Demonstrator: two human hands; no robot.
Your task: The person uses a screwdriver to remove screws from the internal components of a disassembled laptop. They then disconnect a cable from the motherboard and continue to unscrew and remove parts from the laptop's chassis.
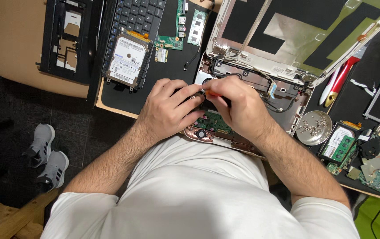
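Both hands at an opened laptop base on the bench

Right hand (238, 106) is clamped on a slim red-handled tool (211, 94); left hand (170, 108) rests curled on the laptop base (283, 117) beside it. The green board (214, 122) looks thin and fragile: best held by its edges

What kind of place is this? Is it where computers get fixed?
Probably a home repair desk. A laptop base lies opened up, a hard drive and circuit boards sit loose beside it, and a small dish holds the removed screws.
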